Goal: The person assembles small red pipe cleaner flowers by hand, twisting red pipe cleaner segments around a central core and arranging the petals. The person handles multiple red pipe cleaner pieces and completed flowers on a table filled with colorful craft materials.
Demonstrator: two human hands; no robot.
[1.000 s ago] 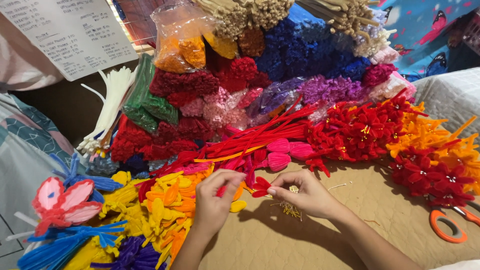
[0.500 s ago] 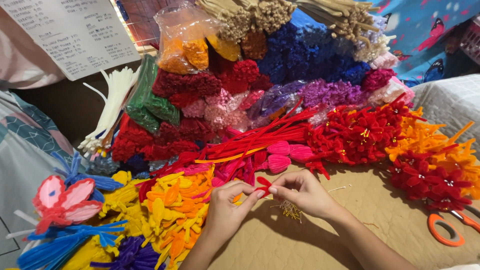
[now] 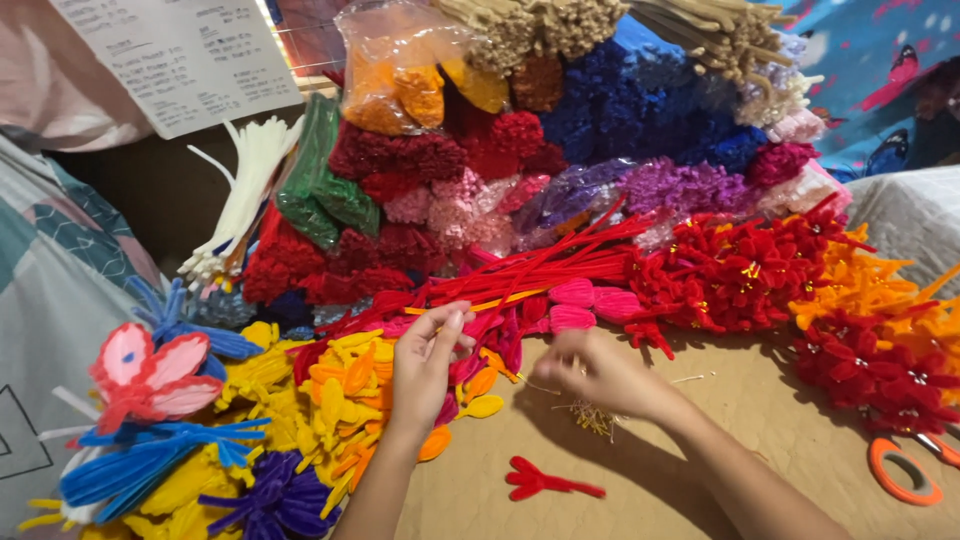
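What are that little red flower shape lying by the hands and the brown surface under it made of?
The red flower shape looks like fuzzy pipe cleaner, probably wire under soft pile: its outline is furry and matte, with thin bent loops on a stem. The brown surface looks like plain cardboard or kraft paper: flat, dull and uncoated. The left hand reaches into similar fuzzy yellow and orange petals.

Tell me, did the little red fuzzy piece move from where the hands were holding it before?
Yes. The red fuzzy piece now lies on the brown cardboard, below both hands, nearer the camera than the pink petals it was held beside.
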